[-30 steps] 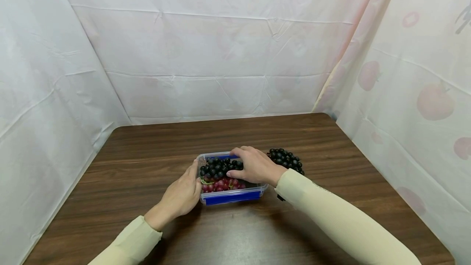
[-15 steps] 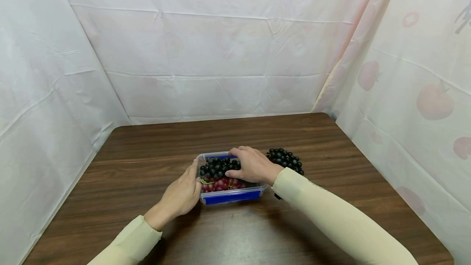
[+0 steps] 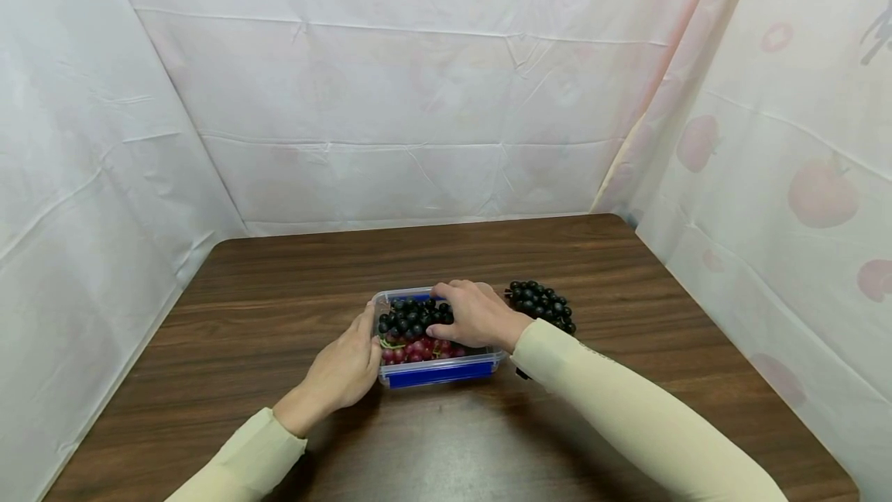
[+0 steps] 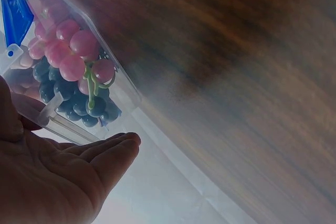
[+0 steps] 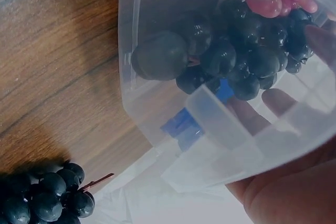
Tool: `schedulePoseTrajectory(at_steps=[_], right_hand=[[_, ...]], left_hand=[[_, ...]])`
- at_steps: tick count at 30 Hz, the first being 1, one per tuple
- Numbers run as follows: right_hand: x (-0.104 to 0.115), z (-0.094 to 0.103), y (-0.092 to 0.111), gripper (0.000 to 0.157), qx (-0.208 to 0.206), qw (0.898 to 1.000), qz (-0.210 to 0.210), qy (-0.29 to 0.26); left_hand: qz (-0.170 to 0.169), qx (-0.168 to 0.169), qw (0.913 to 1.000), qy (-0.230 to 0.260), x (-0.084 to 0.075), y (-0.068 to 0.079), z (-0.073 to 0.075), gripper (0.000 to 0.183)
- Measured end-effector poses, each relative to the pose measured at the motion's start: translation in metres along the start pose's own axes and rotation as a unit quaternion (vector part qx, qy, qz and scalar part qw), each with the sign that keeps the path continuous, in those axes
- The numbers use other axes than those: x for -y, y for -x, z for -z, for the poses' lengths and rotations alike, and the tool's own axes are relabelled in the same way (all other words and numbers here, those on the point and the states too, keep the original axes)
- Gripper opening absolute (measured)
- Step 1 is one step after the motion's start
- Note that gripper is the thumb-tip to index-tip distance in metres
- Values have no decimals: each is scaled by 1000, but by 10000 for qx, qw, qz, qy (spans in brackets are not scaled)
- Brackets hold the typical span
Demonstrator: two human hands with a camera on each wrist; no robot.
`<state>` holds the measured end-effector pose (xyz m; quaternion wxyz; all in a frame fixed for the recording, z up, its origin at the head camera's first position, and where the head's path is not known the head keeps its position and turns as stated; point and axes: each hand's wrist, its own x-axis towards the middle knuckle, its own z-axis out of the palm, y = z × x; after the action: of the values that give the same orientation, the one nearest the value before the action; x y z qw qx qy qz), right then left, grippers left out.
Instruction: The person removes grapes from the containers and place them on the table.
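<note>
A clear plastic container (image 3: pixel 440 369) with blue clips stands on the table. Inside it, a bunch of pink-red grapes (image 3: pixel 418 350) lies along the near side. Beyond that is a bunch of black grapes (image 3: pixel 409 318). My left hand (image 3: pixel 344 362) rests against the container's left wall, its fingers straight, as the left wrist view also shows. My right hand (image 3: pixel 481 316) reaches over the right rim. Its thumb and fingers are around the right end of the black grapes; through the cloudy wall, fingertips (image 5: pixel 247 116) show beside them. The palm hides part of that bunch.
A second bunch of black grapes (image 3: pixel 540 304) lies on the brown wood-grain table (image 3: pixel 313 269), right of the container near my right wrist. White sheets (image 3: pixel 418 115) hang behind the table and at both sides.
My right hand has shifted slightly left inside the container, over the black grapes. The left hand and the container look the same.
</note>
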<state>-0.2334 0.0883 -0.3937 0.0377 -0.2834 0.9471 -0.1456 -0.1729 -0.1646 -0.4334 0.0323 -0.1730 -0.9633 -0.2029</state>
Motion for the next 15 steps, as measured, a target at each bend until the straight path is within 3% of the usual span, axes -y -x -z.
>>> schedulePoseTrajectory(at_steps=[15], right_hand=[[3,-5,-3,68,-38,9999,-1,142]], left_hand=[[0,-1,10000,5,-1,0,0,63]])
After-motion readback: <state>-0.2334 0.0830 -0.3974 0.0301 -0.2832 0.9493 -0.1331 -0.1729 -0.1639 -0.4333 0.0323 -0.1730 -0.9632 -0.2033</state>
